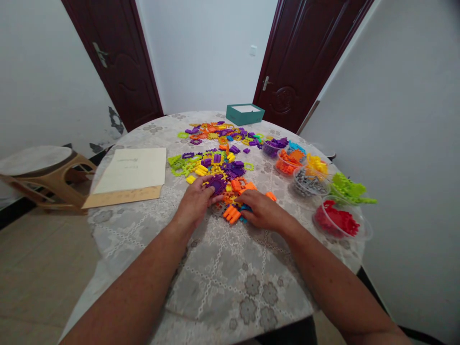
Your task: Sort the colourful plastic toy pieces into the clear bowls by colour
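Note:
A mixed pile of plastic building pieces [215, 163] in purple, orange, yellow, green and blue lies in the middle of the table. At its near left side, my left hand [197, 199] is closed on a purple gear-shaped piece [217, 184], thumb on top. My right hand [261, 209] reaches into the near right of the pile with its fingers curled down. Blue pieces [245, 213] show under those fingers, and whether they grip one is hidden. Between both hands lies an orange ribbed piece [232, 214]. More orange pieces [241, 185] sit just beyond.
Clear bowls of sorted pieces line the right: purple [275, 145], orange [288, 163], grey [311, 183], red [338, 219], with blue, yellow and green ones alongside. A green box [245, 115] stands at the back. Paper [134, 168] lies left; a stool [43, 172] stands beyond.

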`<state>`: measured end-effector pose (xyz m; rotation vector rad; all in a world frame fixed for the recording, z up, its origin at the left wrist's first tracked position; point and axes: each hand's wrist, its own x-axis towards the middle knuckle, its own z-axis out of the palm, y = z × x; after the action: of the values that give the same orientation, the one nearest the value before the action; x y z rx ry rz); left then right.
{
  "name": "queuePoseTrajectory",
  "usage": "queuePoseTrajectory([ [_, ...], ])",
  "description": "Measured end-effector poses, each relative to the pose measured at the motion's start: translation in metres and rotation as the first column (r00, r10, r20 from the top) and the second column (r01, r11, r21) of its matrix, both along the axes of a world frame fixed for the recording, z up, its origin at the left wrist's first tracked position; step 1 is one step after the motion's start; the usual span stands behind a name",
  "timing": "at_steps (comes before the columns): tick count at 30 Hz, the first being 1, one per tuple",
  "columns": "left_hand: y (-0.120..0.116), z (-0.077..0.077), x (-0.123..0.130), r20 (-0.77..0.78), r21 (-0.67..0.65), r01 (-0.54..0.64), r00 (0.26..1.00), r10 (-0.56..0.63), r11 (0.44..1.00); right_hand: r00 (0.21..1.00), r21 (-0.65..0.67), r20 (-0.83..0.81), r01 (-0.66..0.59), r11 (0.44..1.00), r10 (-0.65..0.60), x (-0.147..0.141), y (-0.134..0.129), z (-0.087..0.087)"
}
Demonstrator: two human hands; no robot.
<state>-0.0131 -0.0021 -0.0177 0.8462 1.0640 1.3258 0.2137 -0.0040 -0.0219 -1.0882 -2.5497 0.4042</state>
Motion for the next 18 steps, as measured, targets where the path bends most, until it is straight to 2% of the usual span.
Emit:
queuePoseTrajectory([
  [3,0.001,-0.004,0.001,0.023,-0.005,-0.004,1.0,0.004,1.0,0.996,0.019,0.086,-0.029,0.999,0.028,-0.004,-0.005,0.001],
  [8,0.0,-0.009,0.006,0.004,-0.019,0.0,1.0,0.0,1.0,0.991,0.02,0.113,-0.069,0.997,0.066,-0.01,-0.011,0.008],
  [14,-0.002,-0.008,0.006,0.024,-0.002,-0.001,1.0,0.001,1.0,0.988,0.055,0.154,0.005,0.998,-0.013,-0.017,-0.01,0.002],
  [18,-0.002,-0.007,0.004,0.038,0.017,0.006,0.999,-0.007,1.0,0.995,0.078,0.075,0.064,0.995,-0.07,-0.01,-0.008,0.003],
])
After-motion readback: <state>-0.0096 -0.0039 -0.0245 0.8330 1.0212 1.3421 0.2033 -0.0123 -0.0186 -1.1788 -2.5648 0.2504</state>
